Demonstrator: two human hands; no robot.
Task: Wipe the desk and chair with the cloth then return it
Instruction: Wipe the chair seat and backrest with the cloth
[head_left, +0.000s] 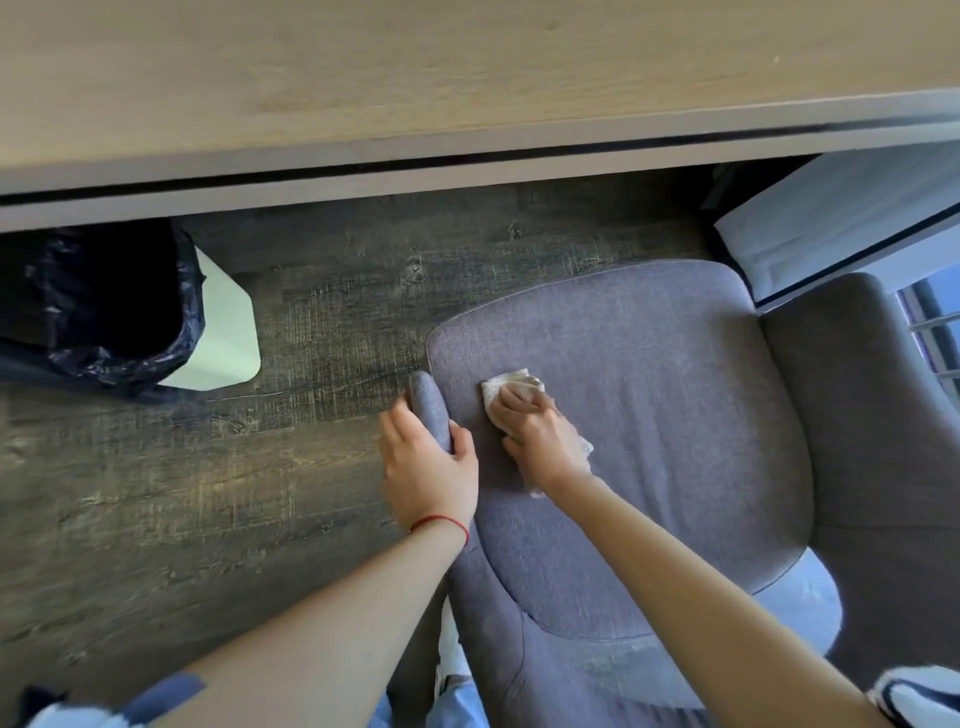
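A grey fabric chair stands below me, its seat cushion facing up. My right hand presses a crumpled white cloth flat onto the seat near its left front corner. My left hand grips the chair's padded left armrest, fingers wrapped round it; a red string circles that wrist. The light wooden desk runs across the top of the view, its front edge above the chair.
A white waste bin lined with a black bag stands on the dark wood floor at the left, under the desk edge. A white panel and window frame lie at the right behind the chair's right armrest.
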